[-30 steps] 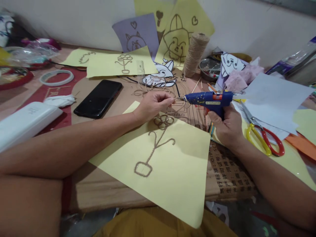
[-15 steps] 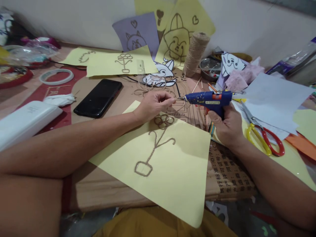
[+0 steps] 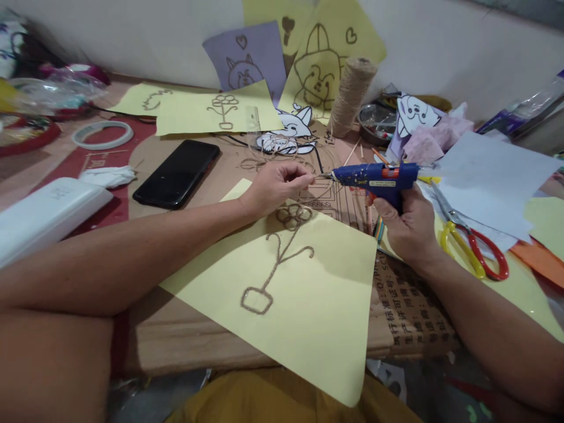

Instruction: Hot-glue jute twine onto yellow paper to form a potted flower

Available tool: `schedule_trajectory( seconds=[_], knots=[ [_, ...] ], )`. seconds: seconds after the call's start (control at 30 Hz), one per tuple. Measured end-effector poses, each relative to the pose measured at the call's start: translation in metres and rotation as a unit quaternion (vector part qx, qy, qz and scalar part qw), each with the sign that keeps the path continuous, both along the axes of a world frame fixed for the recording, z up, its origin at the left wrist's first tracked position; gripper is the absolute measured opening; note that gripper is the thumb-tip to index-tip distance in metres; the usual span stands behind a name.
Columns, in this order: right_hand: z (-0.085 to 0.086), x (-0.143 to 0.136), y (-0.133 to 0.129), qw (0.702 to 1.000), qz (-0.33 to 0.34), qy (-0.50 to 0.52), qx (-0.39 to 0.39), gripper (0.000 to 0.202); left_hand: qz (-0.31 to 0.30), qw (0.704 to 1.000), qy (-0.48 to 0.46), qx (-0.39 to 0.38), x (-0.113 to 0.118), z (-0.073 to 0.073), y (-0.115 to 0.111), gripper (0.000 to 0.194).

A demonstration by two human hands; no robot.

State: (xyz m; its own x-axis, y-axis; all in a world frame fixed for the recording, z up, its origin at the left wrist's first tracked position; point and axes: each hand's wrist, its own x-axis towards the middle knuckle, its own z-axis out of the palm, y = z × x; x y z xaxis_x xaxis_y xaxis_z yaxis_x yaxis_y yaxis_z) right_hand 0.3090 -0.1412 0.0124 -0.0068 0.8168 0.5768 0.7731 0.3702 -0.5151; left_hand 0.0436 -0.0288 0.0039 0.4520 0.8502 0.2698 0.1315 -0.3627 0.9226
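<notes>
My right hand (image 3: 412,226) is wrapped round the handle of a blue hot glue gun (image 3: 370,178), whose nozzle points left. Just left of that nozzle, my left hand (image 3: 279,185) pinches a strand of twine, with the glue gun's tip at or very near the fingertips. From there the thin twine (image 3: 324,194) loops down toward the cardboard. Below both hands lies a yellow sheet (image 3: 326,294) bearing a potted flower (image 3: 277,258) outlined in brown twine. The flower's head is close under my left hand.
A black phone (image 3: 176,174), a tape roll (image 3: 102,136) and a white case (image 3: 48,214) lie at left. A twine spool (image 3: 352,97) stands behind the glue gun. Scissors (image 3: 476,249) with red and yellow handles rest on papers at right. Finished sheets (image 3: 249,61) lean on the wall.
Both hands and the glue gun hold nearly the same pose. The whole view has shifted slightly.
</notes>
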Motion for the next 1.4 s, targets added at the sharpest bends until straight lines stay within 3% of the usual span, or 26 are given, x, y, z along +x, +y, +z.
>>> schedule_trajectory(
  seconds=[0.87,1.4],
  knots=[
    [0.0005,0.0015,0.0,1.0,-0.015,-0.009,-0.012,0.036,0.025,0.999,0.024,0.029,0.0007,0.0,0.0004,0.021],
    [0.0015,-0.0008,-0.0006,1.0,-0.024,-0.017,-0.005,0.039,0.028,0.998,0.032,0.053,0.0002,-0.0044,0.003,0.024]
  ],
)
